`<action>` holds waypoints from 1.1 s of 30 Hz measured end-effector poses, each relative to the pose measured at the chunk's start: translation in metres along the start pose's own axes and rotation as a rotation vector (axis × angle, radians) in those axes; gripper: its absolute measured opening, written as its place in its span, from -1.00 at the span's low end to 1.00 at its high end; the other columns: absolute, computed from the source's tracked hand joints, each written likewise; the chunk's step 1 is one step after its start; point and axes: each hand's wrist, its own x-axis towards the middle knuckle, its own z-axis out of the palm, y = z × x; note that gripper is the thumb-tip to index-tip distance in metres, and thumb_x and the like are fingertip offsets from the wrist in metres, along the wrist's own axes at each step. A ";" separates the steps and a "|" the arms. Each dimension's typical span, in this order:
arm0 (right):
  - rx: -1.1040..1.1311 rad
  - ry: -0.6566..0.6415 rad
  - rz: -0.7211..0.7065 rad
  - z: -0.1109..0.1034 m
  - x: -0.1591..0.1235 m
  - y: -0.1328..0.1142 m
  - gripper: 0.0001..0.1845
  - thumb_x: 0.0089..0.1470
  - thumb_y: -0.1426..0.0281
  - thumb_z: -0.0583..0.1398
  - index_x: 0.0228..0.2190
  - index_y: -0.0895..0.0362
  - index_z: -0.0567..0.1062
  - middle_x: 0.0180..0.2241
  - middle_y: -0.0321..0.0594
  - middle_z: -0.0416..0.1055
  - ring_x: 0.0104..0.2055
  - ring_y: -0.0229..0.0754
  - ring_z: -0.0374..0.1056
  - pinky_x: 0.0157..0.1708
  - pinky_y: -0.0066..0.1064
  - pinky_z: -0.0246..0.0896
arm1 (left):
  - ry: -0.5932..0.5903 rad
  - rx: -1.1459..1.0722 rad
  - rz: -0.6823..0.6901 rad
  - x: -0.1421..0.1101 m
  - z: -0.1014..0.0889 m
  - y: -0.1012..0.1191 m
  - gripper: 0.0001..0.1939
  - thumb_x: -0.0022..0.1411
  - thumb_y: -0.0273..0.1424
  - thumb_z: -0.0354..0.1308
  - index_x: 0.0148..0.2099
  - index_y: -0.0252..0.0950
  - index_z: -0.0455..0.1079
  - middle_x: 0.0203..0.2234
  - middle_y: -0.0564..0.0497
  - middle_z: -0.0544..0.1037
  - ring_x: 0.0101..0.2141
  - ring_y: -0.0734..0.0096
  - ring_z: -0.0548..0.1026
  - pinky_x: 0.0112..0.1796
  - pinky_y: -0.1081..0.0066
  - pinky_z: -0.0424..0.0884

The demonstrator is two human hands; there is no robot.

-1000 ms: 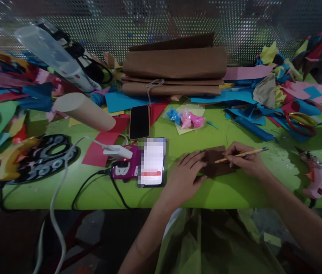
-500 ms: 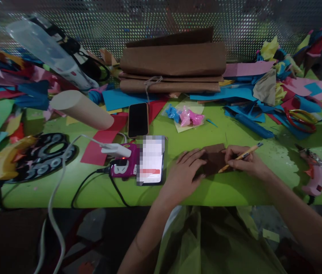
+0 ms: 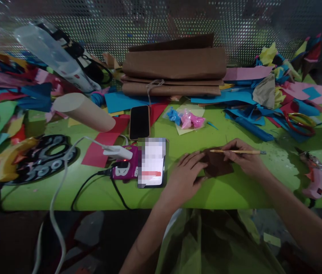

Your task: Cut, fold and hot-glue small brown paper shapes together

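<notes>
A small dark brown paper piece (image 3: 217, 164) lies on the green table (image 3: 92, 190) near its front edge. My left hand (image 3: 185, 173) rests flat on the paper's left side, fingers spread and pressing it down. My right hand (image 3: 245, 156) is closed round a yellow pencil (image 3: 236, 151), which lies almost level over the paper's top edge with its tip pointing left.
A lit phone (image 3: 153, 163) and a dark phone (image 3: 139, 121) sit left of my hands beside a magenta power bank (image 3: 123, 167) with cables. Brown paper rolls (image 3: 175, 66) are stacked behind. A pink glue gun (image 3: 317, 176) lies right. Coloured paper scraps and scissors (image 3: 300, 121) crowd the back.
The pencil has swung from a steep slant with its tip low on the paper to nearly level at the paper's top edge. My left hand has stayed on the paper.
</notes>
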 end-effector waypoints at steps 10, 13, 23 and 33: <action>-0.089 0.018 -0.013 0.006 0.002 0.003 -0.71 0.18 0.11 0.29 -0.28 0.07 0.48 -0.44 -0.29 0.45 -0.46 -0.24 0.36 -0.48 -0.40 0.25 | 0.002 -0.030 -0.006 -0.001 0.001 -0.001 -0.65 0.37 -0.35 0.16 0.18 -0.22 0.34 0.32 -0.08 0.34 0.34 0.15 0.23 0.35 0.00 0.11; -0.113 0.010 -0.016 0.006 0.002 0.003 -0.72 0.20 0.11 0.27 -0.26 0.07 0.49 -0.43 -0.29 0.46 -0.46 -0.24 0.37 -0.47 -0.40 0.25 | 0.011 -0.042 -0.012 -0.001 0.001 -0.001 -0.66 0.38 -0.34 0.16 0.16 -0.22 0.34 0.32 -0.09 0.34 0.34 0.15 0.23 0.34 -0.01 0.12; -0.129 -0.042 -0.018 0.000 -0.001 -0.002 -0.79 0.22 0.19 0.26 -0.33 0.08 0.51 -0.45 -0.28 0.45 -0.43 -0.24 0.34 -0.46 -0.43 0.20 | 0.007 -0.045 -0.017 -0.001 -0.001 -0.001 -0.69 0.37 -0.31 0.18 0.12 -0.25 0.35 0.30 -0.08 0.36 0.33 0.17 0.23 0.34 0.01 0.12; 0.032 -0.167 0.083 -0.004 -0.008 -0.004 -0.81 0.14 0.24 0.28 -0.42 0.09 0.49 -0.53 -0.31 0.38 -0.50 -0.26 0.26 -0.53 -0.44 0.12 | 0.015 -0.071 -0.021 -0.001 -0.002 -0.001 -0.68 0.36 -0.32 0.19 0.12 -0.22 0.35 0.29 -0.09 0.37 0.33 0.14 0.24 0.33 -0.03 0.13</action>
